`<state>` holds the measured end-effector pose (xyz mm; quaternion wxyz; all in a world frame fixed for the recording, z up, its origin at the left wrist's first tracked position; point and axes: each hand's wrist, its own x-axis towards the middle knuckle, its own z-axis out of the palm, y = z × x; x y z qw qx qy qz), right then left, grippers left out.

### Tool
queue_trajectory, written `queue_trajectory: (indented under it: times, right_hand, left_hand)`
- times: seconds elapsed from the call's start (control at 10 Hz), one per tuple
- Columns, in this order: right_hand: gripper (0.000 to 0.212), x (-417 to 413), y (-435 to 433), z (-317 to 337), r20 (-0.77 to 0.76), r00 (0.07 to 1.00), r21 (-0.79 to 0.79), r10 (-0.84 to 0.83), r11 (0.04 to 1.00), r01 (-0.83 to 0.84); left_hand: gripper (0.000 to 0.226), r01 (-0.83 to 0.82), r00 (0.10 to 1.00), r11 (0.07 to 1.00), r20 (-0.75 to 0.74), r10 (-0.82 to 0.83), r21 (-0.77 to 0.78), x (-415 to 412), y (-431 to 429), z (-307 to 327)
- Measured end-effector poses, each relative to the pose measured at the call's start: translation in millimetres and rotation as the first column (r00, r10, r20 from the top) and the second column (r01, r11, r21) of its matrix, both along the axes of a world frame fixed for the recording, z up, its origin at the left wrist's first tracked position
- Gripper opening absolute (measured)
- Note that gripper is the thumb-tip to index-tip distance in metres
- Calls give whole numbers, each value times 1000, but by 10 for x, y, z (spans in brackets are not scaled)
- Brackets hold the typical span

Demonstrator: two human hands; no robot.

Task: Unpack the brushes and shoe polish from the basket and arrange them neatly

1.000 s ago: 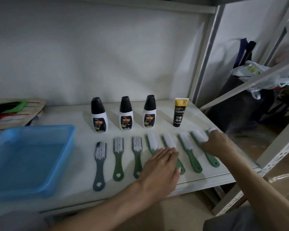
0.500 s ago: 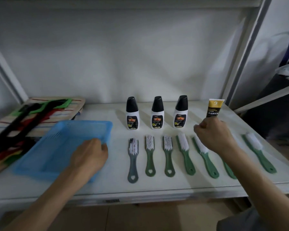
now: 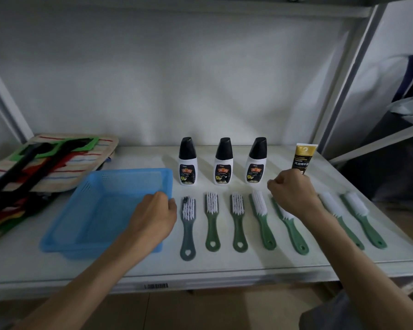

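Note:
Several green-handled brushes [image 3: 212,220] with white bristles lie side by side along the front of the white shelf [image 3: 224,265]. Behind them stand three white shoe polish bottles [image 3: 223,163] with black caps and a yellow-and-black tube [image 3: 304,156]. The blue basket [image 3: 100,210] sits at the left with nothing in it. My left hand [image 3: 153,215] grips its right rim. My right hand [image 3: 291,191] is a closed fist over the fifth brush [image 3: 293,234], just in front of the tube and hiding the tube's base. I see nothing in the fist.
A striped mat [image 3: 86,151] carrying black, green and red strap-like items lies at the back left, touching the basket's far corner. A grey shelf post [image 3: 343,91] rises at the right, with dark bags beyond it. The shelf's front edge bears a barcode label [image 3: 156,286].
The view swung left. My left hand went from the middle brushes to the basket's rim. My right hand left the right-end brushes and closed up near the tube.

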<state>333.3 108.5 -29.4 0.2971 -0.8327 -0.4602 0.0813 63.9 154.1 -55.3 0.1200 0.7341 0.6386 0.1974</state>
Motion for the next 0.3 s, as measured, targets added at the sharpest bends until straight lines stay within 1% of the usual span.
queue_trajectory:
  times: [0.1, 0.2, 0.3]
  right_hand:
    - [21, 1, -23, -8, 21, 1000, 25, -8, 1000, 7]
    - [21, 1, -48, 49, 14, 999, 44, -38, 998, 38]
    - [29, 41, -153, 323, 1, 997, 231, -74, 970, 71]
  left_hand:
    - [46, 29, 999, 1000, 28, -29, 6, 5, 23, -34]
    - [47, 29, 1000, 1000, 11, -29, 3, -9, 60, -39]
    - [49, -19, 996, 988, 93, 5, 150, -43, 104, 120]
